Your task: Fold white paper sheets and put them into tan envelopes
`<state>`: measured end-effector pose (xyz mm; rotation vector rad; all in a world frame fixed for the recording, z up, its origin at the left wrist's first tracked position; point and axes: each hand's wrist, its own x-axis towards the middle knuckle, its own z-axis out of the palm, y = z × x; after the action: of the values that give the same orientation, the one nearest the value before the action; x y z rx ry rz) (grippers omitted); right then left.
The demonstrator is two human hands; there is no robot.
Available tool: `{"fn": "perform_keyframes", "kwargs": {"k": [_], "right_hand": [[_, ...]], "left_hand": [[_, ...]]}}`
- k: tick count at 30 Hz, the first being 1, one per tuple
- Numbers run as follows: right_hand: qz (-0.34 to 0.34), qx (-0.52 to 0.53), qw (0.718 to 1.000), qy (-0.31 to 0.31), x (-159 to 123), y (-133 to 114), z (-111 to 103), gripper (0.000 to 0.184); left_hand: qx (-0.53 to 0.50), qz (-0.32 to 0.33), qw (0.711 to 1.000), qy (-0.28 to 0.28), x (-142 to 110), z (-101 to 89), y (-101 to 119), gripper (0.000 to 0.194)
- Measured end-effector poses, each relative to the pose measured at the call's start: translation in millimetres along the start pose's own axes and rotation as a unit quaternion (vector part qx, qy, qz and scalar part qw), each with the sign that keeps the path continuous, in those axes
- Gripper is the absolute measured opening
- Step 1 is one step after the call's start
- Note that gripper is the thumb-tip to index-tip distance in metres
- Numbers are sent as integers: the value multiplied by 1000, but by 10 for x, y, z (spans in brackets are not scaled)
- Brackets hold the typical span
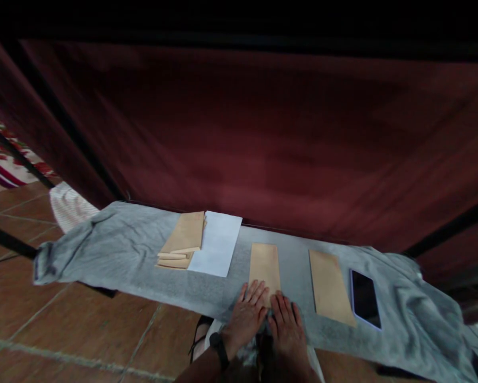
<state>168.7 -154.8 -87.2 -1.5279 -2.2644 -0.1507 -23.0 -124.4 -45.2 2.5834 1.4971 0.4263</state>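
Observation:
My left hand (247, 315) lies flat with fingers stretched out, its fingertips on the near end of a brown envelope (265, 264) in the middle of the grey cloth (115, 250). My right hand (286, 324) rests flat beside it on the cloth, fingers spread, just touching the envelope's near corner. Neither hand holds anything. A black watch sits on my left wrist. A second brown envelope (329, 286) lies to the right. A stack of brown envelopes (183, 239) sits at the left, next to a white sheet (217, 243).
A dark phone (365, 298) lies right of the second envelope. The grey cloth covers a low narrow table and hangs off both ends. A dark red curtain (262, 133) hangs behind. Brown floor tiles (63, 330) lie at the left.

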Motion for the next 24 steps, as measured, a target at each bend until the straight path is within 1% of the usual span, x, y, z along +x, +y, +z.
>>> {"fn": "perform_keyframes", "kwargs": {"k": [2, 5, 8, 10, 13, 14, 16, 18, 20, 21, 22, 24], "right_hand": [[4, -1, 1000, -2, 3, -18, -18, 55], [13, 1, 1000, -10, 29, -37, -66, 53], [28, 20, 999, -18, 96, -22, -112, 47], [72, 29, 997, -5, 161, -13, -136, 44], [177, 6, 983, 39, 269, -53, -158, 41], [200, -1, 978, 51, 305, -81, -161, 39], [228, 7, 972, 60, 377, -144, -158, 34], [254, 43, 964, 63, 449, -191, -145, 30], [292, 110, 947, 76, 515, -205, -129, 27], [314, 165, 931, 88, 546, -202, -122, 24], [332, 215, 913, 100, 574, -195, -117, 22], [350, 336, 865, 127, 627, -171, -114, 17]], "left_hand": [[12, 1, 1000, 2, -122, -28, 24, 54], [22, -7, 1000, 9, -242, -42, 49, 56], [21, -53, 998, 13, -319, -8, 76, 55], [18, -90, 996, 14, -353, 39, 98, 53], [10, -128, 991, 21, -372, 114, 131, 52], [6, -135, 990, 25, -370, 134, 137, 52], [-3, -139, 990, 33, -355, 164, 131, 51], [-13, -135, 990, 41, -331, 191, 98, 50], [-24, -131, 990, 51, -304, 224, 45, 49], [-30, -133, 989, 55, -289, 244, 19, 49], [-36, -137, 988, 59, -274, 264, -1, 49], [-49, -143, 987, 61, -242, 300, -13, 48]]}}
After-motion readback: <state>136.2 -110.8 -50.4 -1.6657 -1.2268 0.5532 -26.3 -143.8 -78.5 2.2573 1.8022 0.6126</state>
